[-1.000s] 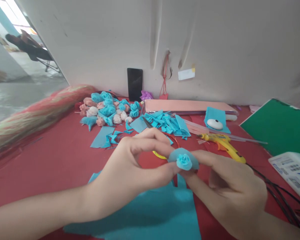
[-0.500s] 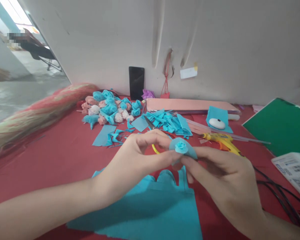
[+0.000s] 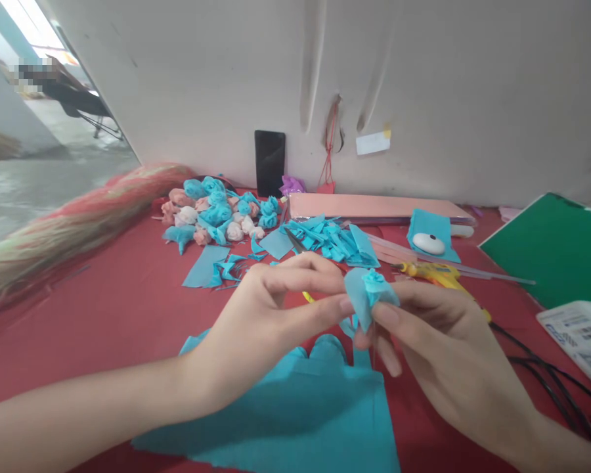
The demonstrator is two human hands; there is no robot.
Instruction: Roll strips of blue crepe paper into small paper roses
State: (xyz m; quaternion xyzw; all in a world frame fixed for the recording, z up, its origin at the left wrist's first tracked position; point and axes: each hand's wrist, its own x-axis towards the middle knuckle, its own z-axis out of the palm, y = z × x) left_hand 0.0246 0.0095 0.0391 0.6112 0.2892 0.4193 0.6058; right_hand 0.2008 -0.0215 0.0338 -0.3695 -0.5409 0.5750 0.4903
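Note:
Between both hands is a small blue paper flower (image 3: 373, 289) with a loose petal on its left side. My left hand (image 3: 280, 309) pinches the edge of that petal between thumb and finger. On the other side, my right hand (image 3: 433, 328) grips the flower's base between thumb and fingers. A thin stem hangs below it. Under the hands lies a large blue sheet (image 3: 295, 414) with a scalloped top edge. Just behind the left hand are scissors (image 3: 295, 241) with yellow handles, partly hidden.
Paper flowers (image 3: 217, 210) are heaped at the back left, beside blue scraps (image 3: 329, 240). A phone (image 3: 270, 163) leans on the wall. At right are a yellow glue gun (image 3: 438, 274), black cables (image 3: 546, 374), a green board (image 3: 551, 249) and a white power strip (image 3: 578, 338).
The flower has moved slightly right and tipped from facing up to showing its side, with its petal and stem now visible. Both hands have shifted a little right, still holding it.

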